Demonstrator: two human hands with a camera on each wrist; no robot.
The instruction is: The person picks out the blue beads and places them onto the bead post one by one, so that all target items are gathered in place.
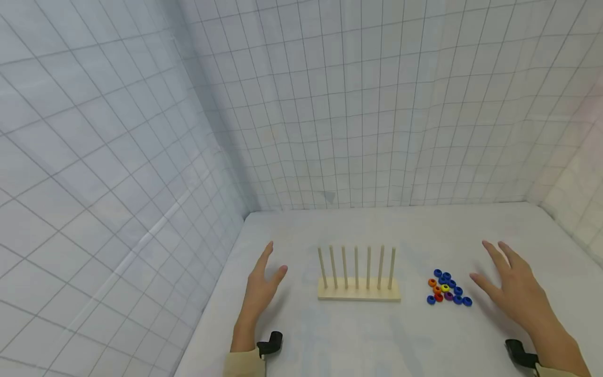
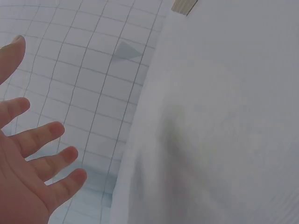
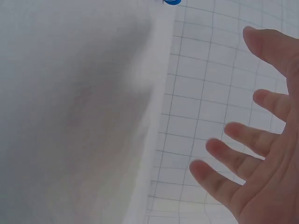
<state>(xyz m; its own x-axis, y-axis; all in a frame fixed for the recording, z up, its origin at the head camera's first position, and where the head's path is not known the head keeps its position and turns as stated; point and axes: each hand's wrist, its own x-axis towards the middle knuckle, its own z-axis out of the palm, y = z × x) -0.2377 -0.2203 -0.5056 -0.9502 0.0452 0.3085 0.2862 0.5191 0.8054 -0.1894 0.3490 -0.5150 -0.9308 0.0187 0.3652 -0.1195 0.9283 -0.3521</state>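
White sheeting ruled with a grid (image 1: 358,104) walls in the white table (image 1: 358,340) on the 3 sides I can see through the head camera.

I count 1 wooden peg rack (image 1: 359,295), standing on the table near its middle, with 7 upright pegs (image 1: 356,267) in a single row. The long axis of its base runs from 9 to 3 o'clock; the pegs point to 12, the outer ones tipping slightly outward.

Taking the rack as my clock centre, 13 ring beads (image 1: 458,300) lie in a loose cluster at 3 o'clock: 8 blue, 2 orange, 1 yellow bead (image 1: 445,288), 1 red bead (image 1: 439,297) and 1 purple bead (image 1: 448,296). The yellow one sits inside the group, while blue ones line its far and right edges.

At 9 o'clock I have the left hand (image 1: 260,293), fingers toward 1 and thumb apart. Farther out at 3, just past the beads, is the right hand (image 1: 518,290), fingers toward 11. Both wrist cameras show me 5 digits spread wide, holding nothing. I see 2 black wrist devices (image 1: 270,343) and 2 beige sleeves (image 1: 245,364).
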